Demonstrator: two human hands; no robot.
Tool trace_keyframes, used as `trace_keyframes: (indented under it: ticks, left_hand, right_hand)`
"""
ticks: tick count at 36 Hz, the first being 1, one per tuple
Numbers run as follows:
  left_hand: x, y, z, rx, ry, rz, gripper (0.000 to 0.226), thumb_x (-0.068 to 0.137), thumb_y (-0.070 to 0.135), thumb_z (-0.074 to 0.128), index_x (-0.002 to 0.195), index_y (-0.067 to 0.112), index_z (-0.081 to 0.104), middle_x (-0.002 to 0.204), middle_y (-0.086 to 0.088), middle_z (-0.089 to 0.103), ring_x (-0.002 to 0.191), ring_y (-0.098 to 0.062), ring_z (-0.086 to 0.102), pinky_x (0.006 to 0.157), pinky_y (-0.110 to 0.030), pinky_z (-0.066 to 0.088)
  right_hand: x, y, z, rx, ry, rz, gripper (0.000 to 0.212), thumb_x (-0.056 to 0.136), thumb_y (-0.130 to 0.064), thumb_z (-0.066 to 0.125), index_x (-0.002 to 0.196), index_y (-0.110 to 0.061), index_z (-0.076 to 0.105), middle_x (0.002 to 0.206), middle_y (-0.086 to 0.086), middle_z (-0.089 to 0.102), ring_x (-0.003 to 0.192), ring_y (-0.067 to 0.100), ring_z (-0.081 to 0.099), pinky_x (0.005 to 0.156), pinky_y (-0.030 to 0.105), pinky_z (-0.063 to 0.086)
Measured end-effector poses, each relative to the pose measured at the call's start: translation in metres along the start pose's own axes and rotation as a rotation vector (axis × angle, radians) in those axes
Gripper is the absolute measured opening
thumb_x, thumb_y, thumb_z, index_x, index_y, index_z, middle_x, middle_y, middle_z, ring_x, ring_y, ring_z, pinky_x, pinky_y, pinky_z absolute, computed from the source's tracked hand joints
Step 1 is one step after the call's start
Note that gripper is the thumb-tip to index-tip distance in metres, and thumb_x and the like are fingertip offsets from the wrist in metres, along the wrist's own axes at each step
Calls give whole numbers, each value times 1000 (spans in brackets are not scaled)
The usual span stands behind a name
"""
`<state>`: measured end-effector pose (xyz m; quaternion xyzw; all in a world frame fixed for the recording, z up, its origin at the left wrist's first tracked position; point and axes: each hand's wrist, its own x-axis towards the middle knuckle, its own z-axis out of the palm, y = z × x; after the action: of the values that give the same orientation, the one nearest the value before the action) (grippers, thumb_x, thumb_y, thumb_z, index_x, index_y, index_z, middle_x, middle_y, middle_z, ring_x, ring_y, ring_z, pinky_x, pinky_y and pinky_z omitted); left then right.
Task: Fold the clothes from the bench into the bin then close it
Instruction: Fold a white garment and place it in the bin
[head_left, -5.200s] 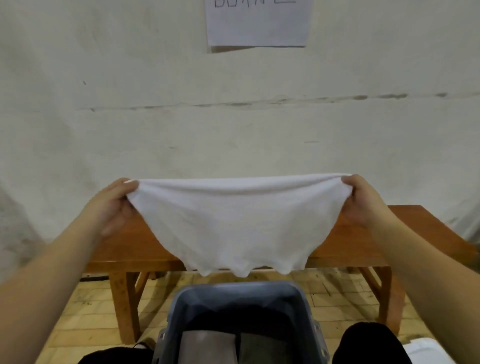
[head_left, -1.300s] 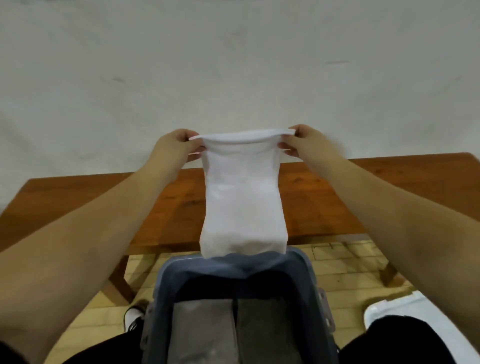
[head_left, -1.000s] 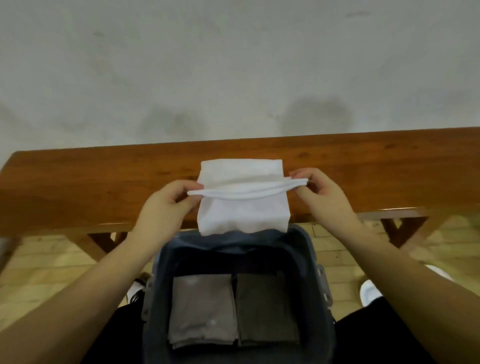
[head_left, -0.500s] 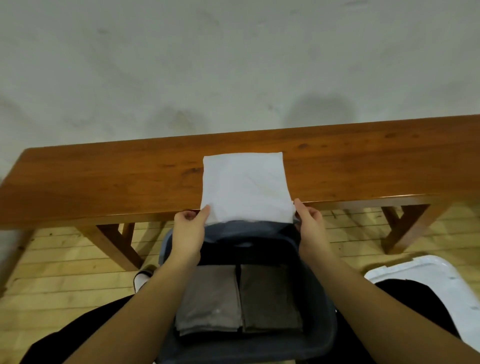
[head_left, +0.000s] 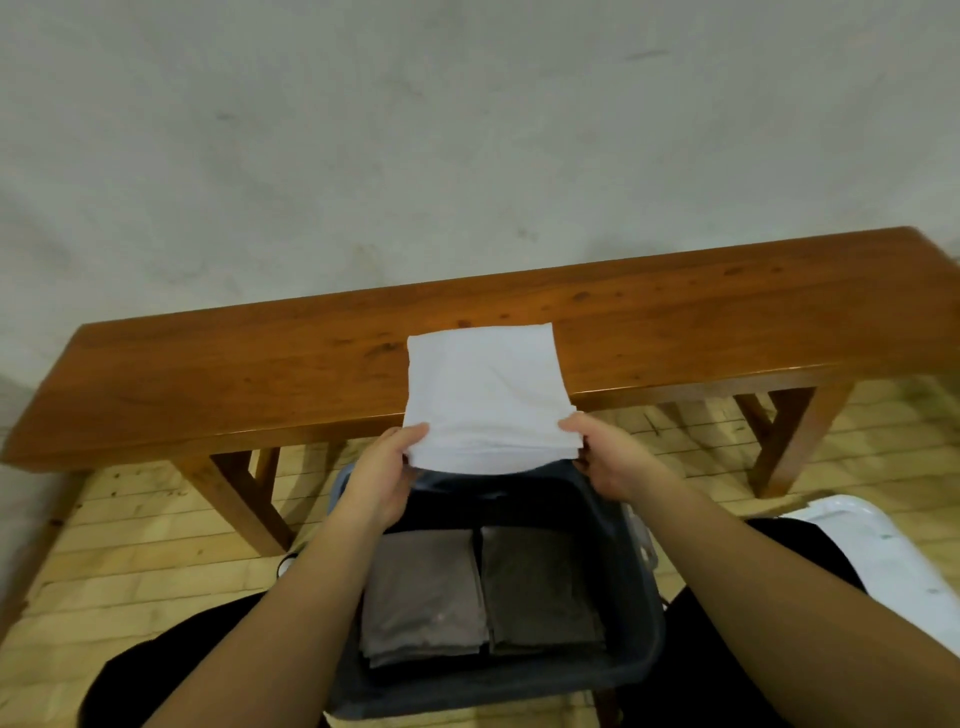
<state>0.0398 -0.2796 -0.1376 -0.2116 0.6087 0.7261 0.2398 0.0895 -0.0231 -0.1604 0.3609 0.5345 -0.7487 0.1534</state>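
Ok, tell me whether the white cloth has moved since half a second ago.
Cannot tell: the white cloth lies folded on the bench, near edge over the bin, as before.

Bin (head_left: 631, 613) far half open; folded grey stacks (head_left: 480, 592) fill near half

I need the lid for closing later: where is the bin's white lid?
The white lid lies on the floor at lower right, right of the grey bin.
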Motion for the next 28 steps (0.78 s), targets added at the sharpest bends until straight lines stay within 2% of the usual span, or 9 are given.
trace_keyframes:
  ticks: [3,7,10,13,17,20,24,26,28]
  left_hand:
    - [-17,-4,-5,-120,-71,-63,26,95,11,59,121,6,61,117,-11,71,111,-30,66,96,-44,53]
    - [-40,-13,-11,-56,-114,-139,31,95,7,55,126,6,59,112,-8,72,93,-22,68,68,-28,54]
    - [-55,-17,-15,64,-127,-143,36,95,8,56,130,3,57,101,-6,72,78,-18,68,57,-24,54]
    - [-64,-20,-18,118,-145,-122,31,95,7,56,125,1,60,93,-6,74,69,-18,71,54,-24,54]
    - [-72,-27,-20,173,-155,-126,30,95,8,55,124,1,59,97,-11,72,70,-22,70,53,-26,54]
    - [-73,-36,-17,206,-118,-148,24,98,9,53,119,-1,55,93,-16,70,67,-24,69,50,-25,55]
    - [-59,-52,-15,236,-39,-248,15,98,9,53,109,0,56,93,-16,69,75,-29,67,58,-34,56]
    - [-49,-66,-14,255,-21,-321,13,97,9,53,106,2,60,90,-13,67,75,-27,65,55,-33,54]
    - [-39,-81,-14,266,10,-382,12,95,9,53,102,3,61,84,-12,65,73,-24,63,57,-32,53]
  right_hand:
    - [-18,4,-5,43,-127,-8,33,88,-13,61,120,-8,65,116,13,71,106,27,69,96,38,52]
    - [-42,12,-10,209,-181,16,31,93,-8,53,123,-10,59,117,13,71,108,29,69,96,45,54]
    - [-59,18,-13,169,-169,10,26,95,-9,55,121,-10,57,112,13,72,106,31,69,96,47,54]
    - [-71,25,-17,83,-141,7,19,97,-11,56,117,-10,57,105,11,74,98,28,72,86,40,59]
    - [-80,36,-25,67,-118,12,15,98,-10,55,113,-10,58,107,11,71,85,25,73,77,37,62]
    - [-79,46,-31,58,-102,54,20,98,-10,54,118,-7,55,112,14,69,80,24,74,70,35,62]
    - [-65,60,-33,41,3,154,22,97,-7,53,119,-2,51,102,19,66,61,22,73,50,30,58]
    - [-56,70,-34,16,28,208,14,96,-4,52,110,-1,54,94,19,66,60,23,72,48,31,58]
    - [-46,79,-36,-47,61,271,7,94,-3,52,100,-3,55,91,17,65,69,24,70,48,30,57]
